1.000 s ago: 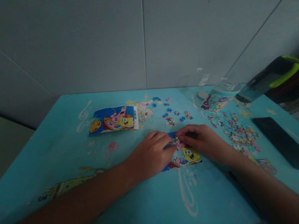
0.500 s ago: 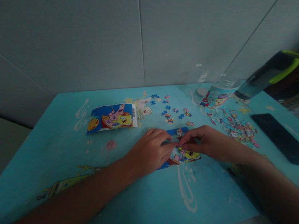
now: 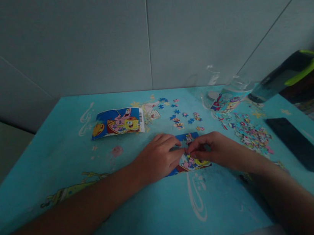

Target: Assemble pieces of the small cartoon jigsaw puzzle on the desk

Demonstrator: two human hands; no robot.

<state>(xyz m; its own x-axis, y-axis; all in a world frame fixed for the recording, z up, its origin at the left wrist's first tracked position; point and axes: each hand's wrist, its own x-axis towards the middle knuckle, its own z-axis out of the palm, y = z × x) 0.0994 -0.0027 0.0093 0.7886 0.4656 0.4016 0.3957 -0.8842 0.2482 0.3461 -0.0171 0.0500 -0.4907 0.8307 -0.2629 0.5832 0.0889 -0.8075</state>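
Observation:
A partly assembled jigsaw puzzle (image 3: 191, 163) with a blue border and cartoon figures lies flat on the light-blue table (image 3: 146, 215). My left hand (image 3: 160, 156) rests palm down on its left side, fingers stretched out and covering part of it. Over the puzzle's middle, my right hand (image 3: 211, 149) pinches with thumb and forefinger at what looks like a small puzzle piece, mostly hidden by the fingertips. Loose puzzle pieces (image 3: 177, 122), several of them blue, are scattered just beyond the hands.
Behind my left hand lies a picture card (image 3: 118, 121) with matching cartoon figures. A heap of small pieces (image 3: 251, 134) is on the right, beside a dark phone (image 3: 299, 143). A clear plastic jar (image 3: 231, 96) and a dark bottle (image 3: 284, 75) stand farther back, near the wall (image 3: 100, 40).
The view has shifted very slightly. Both hands keep nearly the same place on the puzzle, the right fingertips still pinched over its middle.

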